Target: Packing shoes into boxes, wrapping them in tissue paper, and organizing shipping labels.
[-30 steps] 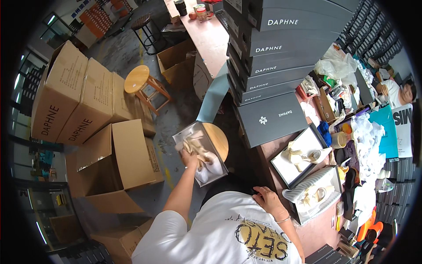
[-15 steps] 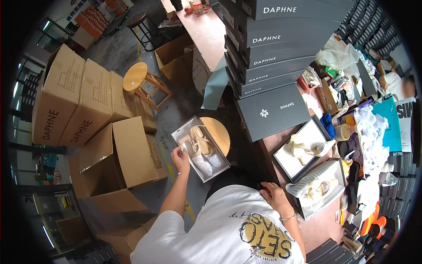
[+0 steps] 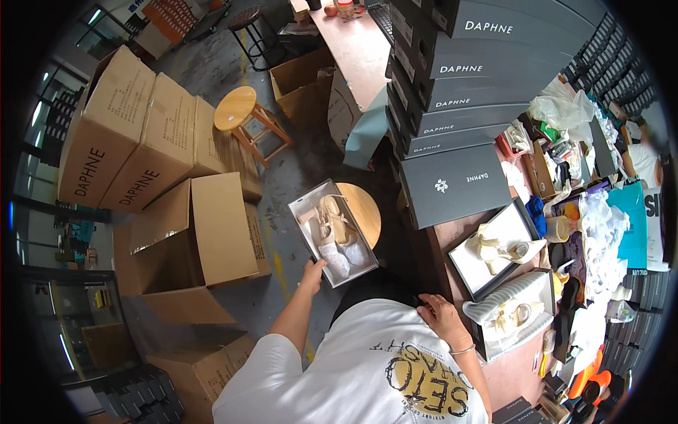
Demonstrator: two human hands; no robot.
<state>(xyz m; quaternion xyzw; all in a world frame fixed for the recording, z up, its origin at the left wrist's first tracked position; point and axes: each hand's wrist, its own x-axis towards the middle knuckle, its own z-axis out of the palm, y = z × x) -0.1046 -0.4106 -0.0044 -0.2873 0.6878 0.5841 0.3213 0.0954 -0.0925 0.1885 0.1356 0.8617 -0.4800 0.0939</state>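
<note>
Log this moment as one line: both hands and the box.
left hand: at edge of open shoe box | right hand: near table edge | box contents: pale shoes

Floor gap (image 3: 282, 242) left of shoebox (image 3: 358, 274)

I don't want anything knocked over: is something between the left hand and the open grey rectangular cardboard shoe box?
Nothing visible stands between them: the bare left hand is at the left side of the open grey rectangular cardboard shoe box, apparently touching it.

left hand (image 3: 312, 275) | off the shoes (image 3: 337, 220) | now at shoebox (image 3: 357, 274) near-left corner
</note>
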